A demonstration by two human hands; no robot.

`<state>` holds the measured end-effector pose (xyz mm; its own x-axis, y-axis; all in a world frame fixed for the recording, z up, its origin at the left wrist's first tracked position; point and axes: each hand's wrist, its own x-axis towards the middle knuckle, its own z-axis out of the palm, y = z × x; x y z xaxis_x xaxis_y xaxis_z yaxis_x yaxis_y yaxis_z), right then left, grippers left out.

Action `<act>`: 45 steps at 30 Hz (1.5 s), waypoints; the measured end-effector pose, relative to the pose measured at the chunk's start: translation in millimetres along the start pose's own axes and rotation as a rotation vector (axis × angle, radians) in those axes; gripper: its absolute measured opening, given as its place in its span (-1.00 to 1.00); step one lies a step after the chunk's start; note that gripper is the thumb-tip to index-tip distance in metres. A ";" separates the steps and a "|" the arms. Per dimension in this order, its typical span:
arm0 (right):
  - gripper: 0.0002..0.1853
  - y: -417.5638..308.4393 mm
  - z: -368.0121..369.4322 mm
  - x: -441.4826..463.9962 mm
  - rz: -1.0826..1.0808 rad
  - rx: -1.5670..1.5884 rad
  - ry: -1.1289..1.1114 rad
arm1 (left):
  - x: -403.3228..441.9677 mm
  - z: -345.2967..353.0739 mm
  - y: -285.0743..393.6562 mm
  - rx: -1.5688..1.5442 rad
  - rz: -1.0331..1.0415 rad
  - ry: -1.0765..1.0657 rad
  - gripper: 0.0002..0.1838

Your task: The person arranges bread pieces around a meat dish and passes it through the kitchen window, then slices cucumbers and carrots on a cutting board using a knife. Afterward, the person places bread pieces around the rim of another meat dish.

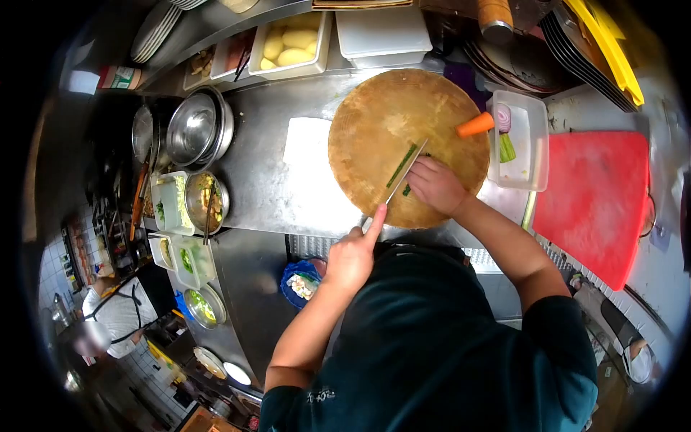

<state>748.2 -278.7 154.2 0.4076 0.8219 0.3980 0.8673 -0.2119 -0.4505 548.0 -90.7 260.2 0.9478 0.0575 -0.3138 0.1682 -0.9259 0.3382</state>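
My left hand [351, 253] is wrapped round the handle of a knife [404, 175], its index finger stretched along the top. The thin blade points up and right across a round wooden board [389, 101]. A dark green strip [400, 165] lies just left of the blade. On the blade's right, my right hand [434, 185] has its fingers curled down over green pieces, which it partly hides. An orange carrot piece [473, 126] lies at the board's right edge, touching a clear container [534, 144] that holds a purple onion piece [503, 119] and a green piece [507, 149].
A red board [594, 198] lies at the right. Metal bowls [194, 129] and food containers [205, 265] stand at the left. A tub of peeled potatoes [291, 45] and a lidded white box [381, 32] are behind. Another person [126, 315] is at the far left.
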 end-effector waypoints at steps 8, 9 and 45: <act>-0.68 2.6 6.6 -4.9 -0.035 -0.057 0.036 | -5.1 -3.5 -6.3 -0.056 0.003 0.068 -0.08; -0.67 2.2 5.8 -4.0 -0.027 -0.037 0.032 | -5.7 -6.9 -3.7 -0.052 0.013 0.062 -0.07; -0.72 6.0 -4.4 -29.1 0.049 -0.039 0.069 | -6.3 12.4 18.4 -0.009 0.066 0.106 -0.09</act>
<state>742.8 -306.3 143.4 0.4674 0.7720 0.4308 0.8558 -0.2728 -0.4395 541.8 -112.7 257.4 0.9800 0.0361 -0.1956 0.1065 -0.9257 0.3629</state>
